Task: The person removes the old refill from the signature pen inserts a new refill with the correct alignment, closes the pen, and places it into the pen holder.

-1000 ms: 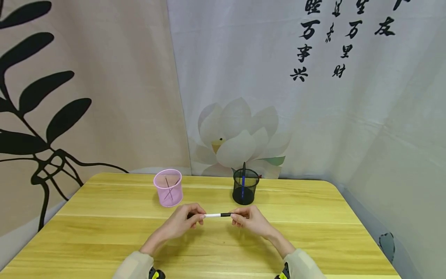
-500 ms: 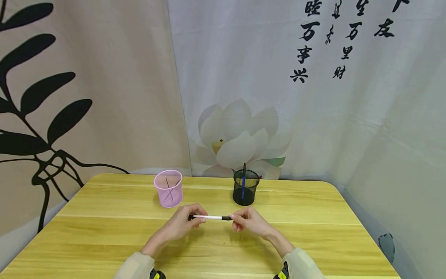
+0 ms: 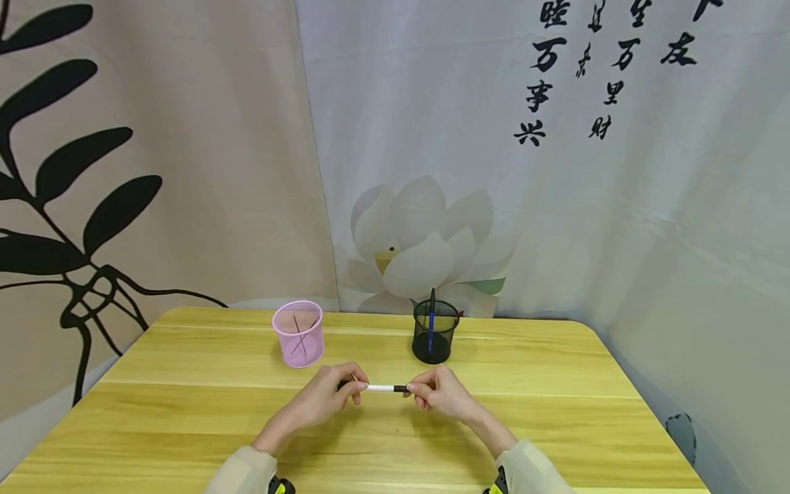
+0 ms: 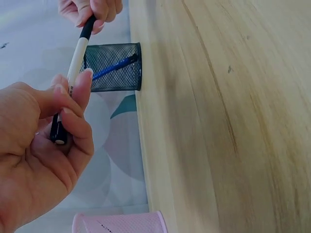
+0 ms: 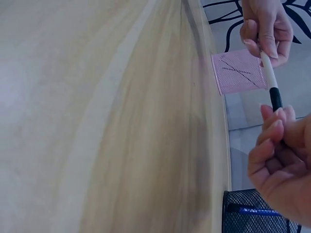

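Your left hand [image 3: 321, 396] and right hand [image 3: 446, 396] pinch the marker [image 3: 381, 388] near opposite ends, above the table [image 3: 395, 456]; only the left wrist view shows the pale dot [image 4: 60, 142] tipping its left end.

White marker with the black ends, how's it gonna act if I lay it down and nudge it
The white marker would likely roll, since its barrel looks slim and round. It's probably stiff: it runs straight from the left hand to the right hand.
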Motion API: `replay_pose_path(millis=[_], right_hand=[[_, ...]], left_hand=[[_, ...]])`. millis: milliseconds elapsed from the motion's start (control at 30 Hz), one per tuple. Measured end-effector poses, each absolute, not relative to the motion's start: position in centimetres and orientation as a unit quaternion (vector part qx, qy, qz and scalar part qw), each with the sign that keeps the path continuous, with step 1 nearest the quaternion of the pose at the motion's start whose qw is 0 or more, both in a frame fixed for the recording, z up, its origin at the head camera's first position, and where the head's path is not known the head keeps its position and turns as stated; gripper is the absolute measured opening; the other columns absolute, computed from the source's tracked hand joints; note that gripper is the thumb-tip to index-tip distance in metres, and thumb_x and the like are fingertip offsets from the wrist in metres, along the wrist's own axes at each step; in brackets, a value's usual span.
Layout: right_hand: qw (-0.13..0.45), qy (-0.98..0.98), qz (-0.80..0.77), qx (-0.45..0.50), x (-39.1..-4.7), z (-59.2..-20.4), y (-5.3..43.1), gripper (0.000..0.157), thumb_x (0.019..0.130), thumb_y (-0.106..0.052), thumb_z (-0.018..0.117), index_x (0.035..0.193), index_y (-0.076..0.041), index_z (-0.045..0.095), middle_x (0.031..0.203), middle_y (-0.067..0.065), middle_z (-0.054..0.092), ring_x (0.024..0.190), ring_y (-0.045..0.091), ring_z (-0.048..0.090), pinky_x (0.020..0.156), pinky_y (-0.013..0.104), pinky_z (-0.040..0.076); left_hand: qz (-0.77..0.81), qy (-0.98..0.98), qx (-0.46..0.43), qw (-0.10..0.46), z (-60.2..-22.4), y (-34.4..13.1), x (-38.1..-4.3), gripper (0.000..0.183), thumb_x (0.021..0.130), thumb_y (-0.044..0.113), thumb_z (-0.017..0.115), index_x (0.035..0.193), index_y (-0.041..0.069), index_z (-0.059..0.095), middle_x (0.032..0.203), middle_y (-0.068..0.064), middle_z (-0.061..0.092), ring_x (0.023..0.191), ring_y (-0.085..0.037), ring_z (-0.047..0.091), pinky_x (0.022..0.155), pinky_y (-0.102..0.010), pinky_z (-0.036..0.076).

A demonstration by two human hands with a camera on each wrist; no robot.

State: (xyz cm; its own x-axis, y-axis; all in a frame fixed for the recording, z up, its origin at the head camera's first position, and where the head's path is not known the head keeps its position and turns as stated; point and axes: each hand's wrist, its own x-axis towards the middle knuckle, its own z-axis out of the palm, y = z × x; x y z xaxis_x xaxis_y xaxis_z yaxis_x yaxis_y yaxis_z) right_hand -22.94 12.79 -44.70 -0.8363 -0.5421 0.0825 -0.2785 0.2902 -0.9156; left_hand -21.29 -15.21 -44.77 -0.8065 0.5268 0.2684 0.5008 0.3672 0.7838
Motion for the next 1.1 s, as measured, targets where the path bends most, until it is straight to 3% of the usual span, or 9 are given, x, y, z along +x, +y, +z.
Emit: replay_pose_path(millis=[167,300,500,667,767,900,1000,1100], right_hand=[[0.095,0.800,-0.538,-0.248,-22.6,-44.9,12.5,0.022,0.108,0.005,0.066,0.100,0.022,0.077,0.067,0.034,0.062,0.058,-0.002,0.049,0.054,0.014,0.034],[0.081,0.802,-0.540,-0.240,-22.3,-44.9,12.5,0.020,0.107,0.005,0.067,0.099,0.020,0.078,0.066,0.033,0.062,0.057,-0.001,0.048,0.053,0.015,0.030],[0.059,0.804,-0.541,-0.239,-22.1,-45.1,12.4,0.019,0.107,0.006,0.067,0.098,0.019,0.079,0.065,0.028,0.063,0.057,-0.001,0.047,0.052,0.015,0.029],[0.035,0.812,-0.533,-0.237,-22.0,-45.1,12.2,0.016,0.106,0.008,0.069,0.102,0.019,0.079,0.068,0.028,0.066,0.060,-0.002,0.048,0.054,0.016,0.032],[0.021,0.814,-0.528,-0.240,-22.0,-45.0,12.1,0.015,0.105,0.008,0.070,0.104,0.019,0.080,0.070,0.028,0.069,0.062,-0.002,0.050,0.055,0.016,0.035],[0.018,0.812,-0.530,-0.243,-22.0,-44.8,12.0,0.014,0.104,0.009,0.071,0.105,0.020,0.079,0.076,0.031,0.074,0.066,-0.003,0.055,0.058,0.015,0.042],[0.025,0.805,-0.540,-0.244,-22.1,-44.8,11.9,0.014,0.103,0.010,0.071,0.105,0.021,0.079,0.081,0.034,0.076,0.069,-0.003,0.058,0.062,0.014,0.048],[0.028,0.800,-0.547,-0.243,-22.2,-45.0,12.0,0.012,0.102,0.010,0.072,0.106,0.020,0.079,0.087,0.036,0.077,0.071,-0.003,0.059,0.065,0.015,0.049]], left_hand=[[0.440,0.826,0.350,-0.026,-51.5,-16.9,-25.6,0.016,0.117,0.024,0.063,0.108,0.015,0.073,0.077,0.011,0.072,0.057,0.005,0.042,0.046,-0.019,0.034],[0.441,0.838,0.321,0.002,-54.9,-17.6,-27.9,0.012,0.116,0.032,0.065,0.108,0.030,0.073,0.076,0.020,0.072,0.055,0.009,0.044,0.046,-0.017,0.037],[0.439,0.835,0.331,0.019,-53.8,-17.5,-27.2,0.014,0.117,0.026,0.064,0.111,0.018,0.074,0.076,0.011,0.071,0.055,0.002,0.044,0.045,-0.018,0.034],[0.473,0.826,0.303,0.053,-53.9,-17.6,-27.2,0.020,0.119,0.028,0.060,0.110,0.018,0.074,0.074,0.013,0.067,0.055,0.002,0.043,0.048,-0.016,0.032],[0.485,0.813,0.319,0.035,-53.0,-17.5,-26.5,0.023,0.119,0.025,0.059,0.110,0.010,0.073,0.073,0.007,0.067,0.055,-0.003,0.043,0.046,-0.021,0.031],[0.495,0.804,0.328,0.019,-51.9,-17.2,-25.7,0.024,0.119,0.026,0.059,0.108,0.008,0.072,0.073,0.010,0.066,0.057,0.001,0.042,0.046,-0.019,0.031],[0.508,0.809,0.292,0.049,-48.3,-16.3,-23.5,0.024,0.118,0.018,0.058,0.107,0.000,0.070,0.072,0.003,0.066,0.058,0.004,0.042,0.050,-0.016,0.030],[0.518,0.813,0.254,0.079,-44.5,-15.2,-21.2,0.020,0.115,0.004,0.058,0.107,-0.013,0.065,0.073,-0.014,0.065,0.059,0.000,0.043,0.053,-0.018,0.032]])
